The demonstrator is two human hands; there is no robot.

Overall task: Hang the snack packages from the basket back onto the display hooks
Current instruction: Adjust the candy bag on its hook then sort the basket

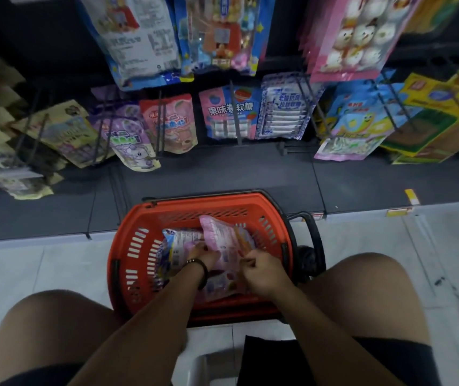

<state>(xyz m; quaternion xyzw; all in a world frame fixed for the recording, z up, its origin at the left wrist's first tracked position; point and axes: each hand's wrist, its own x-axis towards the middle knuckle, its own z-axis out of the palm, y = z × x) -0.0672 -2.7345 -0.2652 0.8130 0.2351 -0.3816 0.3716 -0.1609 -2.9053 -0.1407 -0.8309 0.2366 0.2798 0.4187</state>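
Down on the tiled floor (55, 263) the orange basket (126, 238) is seen, set right against the dark ledge (222, 174) at the foot of the display and framed between two bare knees (55, 324). Both hands are plunged into it. A pink package (218, 232) is tilted up out of the heap, its top edge raised toward the far wall of the basket, and a blue-and-white package (178, 242) is lying just to its left, touching it. More packages are glimpsed underneath, too blurred to be told apart.

The right hand (261, 271) is curled tight, and the near right edge of the pink package is pinched between thumb and fingers. The left hand (204, 256), marked by a dark wristband (201, 270), is pushed in where the two packages meet; its fingers are buried beneath the pink one, so whether anything is gripped cannot be told.

Above the ledge, the display hooks (235, 115) are jutting out in a row, loaded with hanging packages: a purple one (130, 137) on the left, a pink-and-blue one (229, 112) dead centre over the basket, a blue patterned one (285, 107) beside it. Higher up, a big pink pack (356, 37) is hung at the right.
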